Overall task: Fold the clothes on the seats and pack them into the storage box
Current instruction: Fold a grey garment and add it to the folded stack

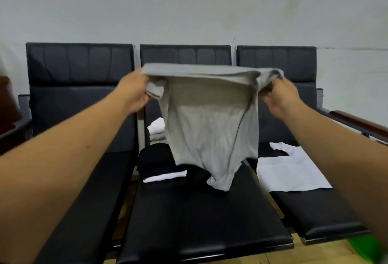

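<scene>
The left hand and the right hand each pinch a top corner of a soft gray shirt in the middle of the frame. It hangs down wrinkly, and its bottom tip touches the middle black seat. A flat white shirt lies on the seat at right.

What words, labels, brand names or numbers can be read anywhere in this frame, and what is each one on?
None can be read.
The grey shirt, gripped by the left hand and the right hand, shows no print or tag.
The white shirt, black clothes, seats and wall show no writing.
</scene>
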`<state>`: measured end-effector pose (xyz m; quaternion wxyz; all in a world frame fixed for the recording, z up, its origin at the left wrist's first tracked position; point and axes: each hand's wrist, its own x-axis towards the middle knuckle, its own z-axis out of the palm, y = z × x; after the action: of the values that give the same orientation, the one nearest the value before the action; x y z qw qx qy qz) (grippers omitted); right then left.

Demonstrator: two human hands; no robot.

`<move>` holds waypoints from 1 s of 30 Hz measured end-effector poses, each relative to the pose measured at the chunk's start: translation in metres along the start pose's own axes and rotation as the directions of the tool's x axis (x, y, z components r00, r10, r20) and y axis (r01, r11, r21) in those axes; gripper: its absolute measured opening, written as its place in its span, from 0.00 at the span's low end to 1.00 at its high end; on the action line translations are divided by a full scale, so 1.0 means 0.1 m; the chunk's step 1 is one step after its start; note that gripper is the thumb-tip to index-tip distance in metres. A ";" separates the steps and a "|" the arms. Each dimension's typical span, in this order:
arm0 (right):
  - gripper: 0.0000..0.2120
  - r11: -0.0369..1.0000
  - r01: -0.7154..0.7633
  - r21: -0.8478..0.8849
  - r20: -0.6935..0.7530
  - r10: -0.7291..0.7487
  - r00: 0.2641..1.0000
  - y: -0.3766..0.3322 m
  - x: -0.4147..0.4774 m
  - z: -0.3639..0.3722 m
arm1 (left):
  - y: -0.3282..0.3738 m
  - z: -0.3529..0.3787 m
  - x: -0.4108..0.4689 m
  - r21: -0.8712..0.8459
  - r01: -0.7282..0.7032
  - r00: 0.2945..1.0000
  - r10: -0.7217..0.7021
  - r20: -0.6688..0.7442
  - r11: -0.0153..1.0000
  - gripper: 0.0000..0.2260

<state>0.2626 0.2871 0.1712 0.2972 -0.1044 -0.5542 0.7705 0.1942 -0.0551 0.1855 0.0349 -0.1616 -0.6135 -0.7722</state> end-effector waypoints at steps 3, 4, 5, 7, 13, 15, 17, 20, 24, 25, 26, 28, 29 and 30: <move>0.12 0.986 0.103 0.131 0.001 -0.104 0.995 -0.42 -0.03 0.13 | 0.48 0.13 0.02 0.033 -0.168 0.986 0.168 0.021 0.985 0.12; 0.11 0.984 0.133 0.122 0.007 -0.134 0.991 -0.48 -0.05 0.14 | 0.57 0.13 0.01 0.061 -0.186 0.982 0.184 0.039 0.981 0.12; 0.10 0.985 0.155 0.075 0.023 -0.157 0.987 -0.53 -0.07 0.14 | 0.63 0.12 -0.02 0.098 -0.188 0.982 0.185 0.037 0.977 0.11; 0.11 0.973 0.197 -0.122 0.023 -0.196 0.980 -0.53 -0.10 0.10 | 0.65 0.08 -0.12 0.205 -0.182 0.983 0.184 0.009 0.962 0.07; 0.08 0.954 0.064 -0.293 0.046 -0.053 0.998 -0.16 -0.35 -0.12 | 0.29 -0.11 -0.80 0.571 -0.043 0.954 -0.136 0.268 0.820 0.11; 0.09 0.926 -0.041 -0.376 0.171 0.112 0.979 0.08 -0.45 -0.28 | 0.06 -0.21 -0.96 0.629 0.007 0.894 -0.287 0.345 0.777 0.10; 0.09 0.819 -0.103 -0.564 0.215 0.266 0.940 0.38 -0.56 -0.48 | -0.25 -0.27 -1.17 0.661 0.069 0.826 -0.415 0.382 0.747 0.07; 0.12 0.647 -0.163 -0.745 0.216 0.465 0.858 0.88 -0.75 -0.79 | -0.80 -0.35 -1.44 0.759 0.055 0.712 -0.558 0.426 0.649 0.12; 0.16 0.422 -0.229 -0.877 0.165 0.712 0.683 1.28 -0.89 -0.98 | -1.33 -0.44 -1.60 0.848 0.139 0.339 -0.829 0.444 0.511 0.11; 0.15 0.406 -0.268 -0.874 0.125 0.720 0.682 1.37 -0.87 -1.00 | -1.45 -0.49 -1.59 0.855 0.156 0.297 -0.849 0.438 0.495 0.15; 0.12 0.401 -0.301 -0.865 0.084 0.707 0.702 1.48 -0.83 -1.01 | -1.55 -0.51 -1.57 0.857 0.163 0.328 -0.846 0.420 0.489 0.16; 0.10 0.372 -0.339 -0.864 -0.024 0.641 0.767 1.73 -0.76 -1.01 | -1.76 -0.56 -1.50 0.851 0.186 0.552 -0.769 0.324 0.492 0.12; 0.09 0.363 -0.350 -0.864 -0.070 0.602 0.795 1.87 -0.72 -1.00 | -1.88 -0.57 -1.46 0.835 0.216 0.688 -0.686 0.237 0.506 0.09; 0.08 0.368 -0.353 -0.860 -0.094 0.565 0.820 1.97 -0.72 -0.99 | -2.00 -0.58 -1.43 0.812 0.250 0.802 -0.583 0.131 0.527 0.07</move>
<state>0.3014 0.2828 -0.0569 -0.0831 -0.3017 -0.8332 0.4559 0.2670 -0.0823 -0.0544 -0.2127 -0.1257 -0.8931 -0.3759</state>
